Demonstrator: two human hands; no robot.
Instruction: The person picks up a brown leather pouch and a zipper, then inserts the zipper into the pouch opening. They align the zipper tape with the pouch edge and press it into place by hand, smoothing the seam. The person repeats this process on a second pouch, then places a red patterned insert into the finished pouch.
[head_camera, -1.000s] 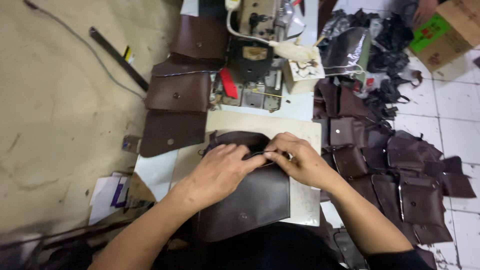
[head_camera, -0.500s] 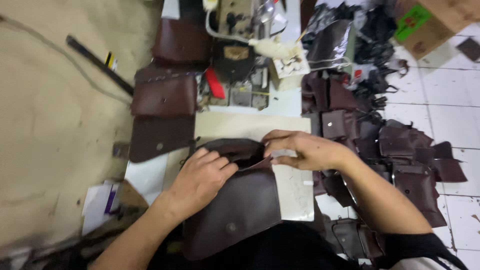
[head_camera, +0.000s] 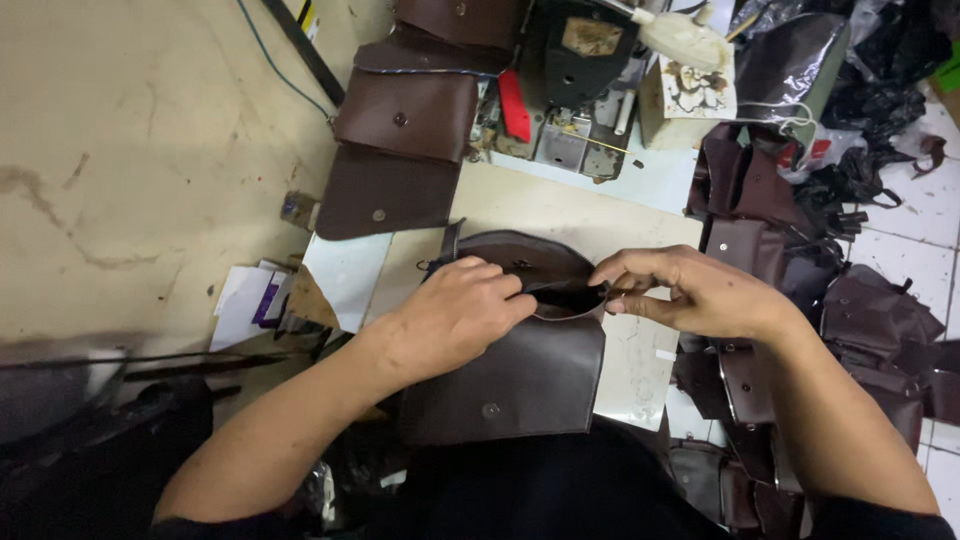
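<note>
A dark brown leather pouch (head_camera: 520, 370) lies on the pale table (head_camera: 560, 205), near the person's body, its front panel with a small metal snap toward the near edge and its curved flap end pointing far. The left hand (head_camera: 455, 315) rests on the upper left part of the pouch, its grip clamped on the edge of the leather at the opening, knuckles bent and fingertips tucked in against the edge. The right hand (head_camera: 700, 295) comes in from the right, its grip pinched together on the right end of the same opening edge, thumb and forefinger holding the leather while the other fingers spread loosely. Between the two hands the mouth of the pouch gapes a little, showing a dark slit. Far from the hands, at the left of the table, three more brown leather pieces (head_camera: 400, 150) with snaps lie overlapping in a row. Behind them stands a sewing machine (head_camera: 580, 80) with a red part beside it. To the right, a heap of finished brown pouches (head_camera: 860, 320) covers the tiled floor. On the left, papers (head_camera: 250, 300) lie on the bare concrete floor.
</note>
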